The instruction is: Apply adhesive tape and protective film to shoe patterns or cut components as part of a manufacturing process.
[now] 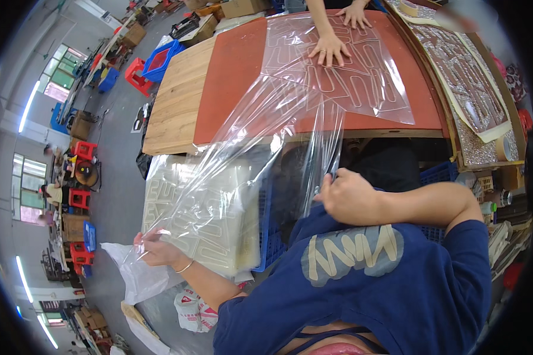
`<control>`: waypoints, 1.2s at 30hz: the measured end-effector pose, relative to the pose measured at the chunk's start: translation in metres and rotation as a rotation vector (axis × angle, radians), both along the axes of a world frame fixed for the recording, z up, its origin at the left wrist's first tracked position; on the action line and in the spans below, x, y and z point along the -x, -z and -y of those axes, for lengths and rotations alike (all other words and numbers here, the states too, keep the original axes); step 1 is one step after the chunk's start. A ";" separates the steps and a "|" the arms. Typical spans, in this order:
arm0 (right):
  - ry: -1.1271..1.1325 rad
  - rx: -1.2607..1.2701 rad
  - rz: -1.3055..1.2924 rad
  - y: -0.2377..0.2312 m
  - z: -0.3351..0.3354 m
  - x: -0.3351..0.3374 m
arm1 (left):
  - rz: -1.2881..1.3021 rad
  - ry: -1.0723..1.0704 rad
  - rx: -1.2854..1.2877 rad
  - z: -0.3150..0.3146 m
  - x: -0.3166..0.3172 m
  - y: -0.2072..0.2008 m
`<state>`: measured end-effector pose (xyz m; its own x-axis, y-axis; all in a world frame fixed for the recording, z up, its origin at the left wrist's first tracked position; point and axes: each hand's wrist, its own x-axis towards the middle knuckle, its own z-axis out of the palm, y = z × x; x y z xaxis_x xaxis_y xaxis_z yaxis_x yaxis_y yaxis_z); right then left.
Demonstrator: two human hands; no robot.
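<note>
Clear plastic film (251,127) stretches from the red tabletop (228,83) toward me, drawn into tight creases. My left hand (160,249) is closed on its near left corner, low beside a stack of pale sheets (219,228). On the right side, my right hand (350,196) grips a bunched edge of the film in a fist just off the table's front edge. Beneath the film's far part, a clear sheet with looped outlines (370,89) lies flat on the red surface. Another person's two hands (330,50) press down on it from the far side.
A wooden board (180,89) adjoins the red surface on the left. At the right stands a shelf with a patterned panel (468,89) and a tape roll (503,148). A blue crate (270,239) sits below the table; red stools (137,77) stand on the floor.
</note>
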<state>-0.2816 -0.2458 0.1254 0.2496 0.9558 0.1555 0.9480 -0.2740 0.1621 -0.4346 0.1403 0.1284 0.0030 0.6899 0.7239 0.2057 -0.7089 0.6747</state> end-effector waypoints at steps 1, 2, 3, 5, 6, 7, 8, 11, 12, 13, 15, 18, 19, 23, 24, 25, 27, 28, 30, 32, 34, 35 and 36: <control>-0.101 0.008 0.012 -0.011 -0.015 0.002 | -0.003 -0.015 -0.003 -0.013 0.009 -0.003; -0.252 0.033 -0.155 -0.024 -0.033 0.002 | -0.034 -0.130 -0.008 -0.028 0.018 -0.006; -0.352 0.153 -0.243 -0.036 -0.052 0.007 | -0.061 -0.248 -0.002 -0.043 0.028 -0.005; -0.480 0.028 -0.273 -0.036 -0.076 0.019 | 0.067 -0.218 0.064 -0.072 0.042 -0.007; -0.553 -0.032 -0.309 -0.033 -0.089 0.026 | 0.083 -0.255 0.091 -0.083 0.049 -0.009; -0.601 -0.117 -0.258 -0.037 -0.099 0.032 | 0.100 -0.296 0.115 -0.095 0.058 -0.012; -0.646 -0.117 -0.260 -0.042 -0.109 0.033 | 0.095 -0.260 0.099 -0.108 0.071 -0.014; -0.780 -0.377 -0.450 -0.056 -0.131 0.041 | 0.021 -0.424 0.106 -0.144 0.102 -0.027; -0.800 -0.372 -0.461 -0.065 -0.135 0.038 | 0.016 -0.446 0.108 -0.154 0.115 -0.032; -0.780 -0.445 -0.415 -0.077 -0.137 0.035 | -0.049 -0.495 0.099 -0.163 0.126 -0.040; -0.774 -0.515 -0.374 -0.088 -0.149 0.022 | -0.180 -0.592 0.085 -0.181 0.149 -0.054; -0.638 -0.553 -0.348 -0.094 -0.176 -0.009 | -0.301 -0.734 0.032 -0.203 0.183 -0.074; -0.659 -0.558 -0.350 -0.094 -0.186 -0.020 | -0.296 -0.755 0.028 -0.210 0.204 -0.086; -0.590 -0.546 -0.385 -0.071 -0.252 -0.067 | -0.715 -0.824 -0.188 -0.247 0.226 -0.150; -0.579 -0.581 -0.443 -0.063 -0.270 -0.079 | -0.746 -0.784 -0.223 -0.265 0.222 -0.181; -0.586 -0.579 -0.430 -0.056 -0.285 -0.093 | -0.772 -0.735 -0.258 -0.288 0.208 -0.215; -0.433 -0.627 -0.740 -0.037 -0.320 -0.106 | -0.843 -0.661 -0.247 -0.331 0.165 -0.267; -0.359 -0.541 -0.957 -0.032 -0.333 -0.110 | -1.080 -0.708 -0.326 -0.369 0.166 -0.325; -0.280 -0.504 -1.287 -0.027 -0.345 -0.124 | -1.096 -0.709 -0.495 -0.418 0.058 -0.396; -0.138 -0.453 -1.597 -0.014 -0.351 -0.144 | -1.111 -0.531 -0.980 -0.434 -0.112 -0.420; 0.098 -0.484 -2.071 0.013 -0.351 -0.164 | -1.116 -0.535 -1.035 -0.378 -0.292 -0.390; 0.138 -0.500 -2.049 0.024 -0.346 -0.184 | -0.821 -0.393 -0.941 -0.318 -0.381 -0.341; 0.199 -0.487 -2.091 0.028 -0.343 -0.193 | -0.810 -0.396 -0.936 -0.291 -0.429 -0.321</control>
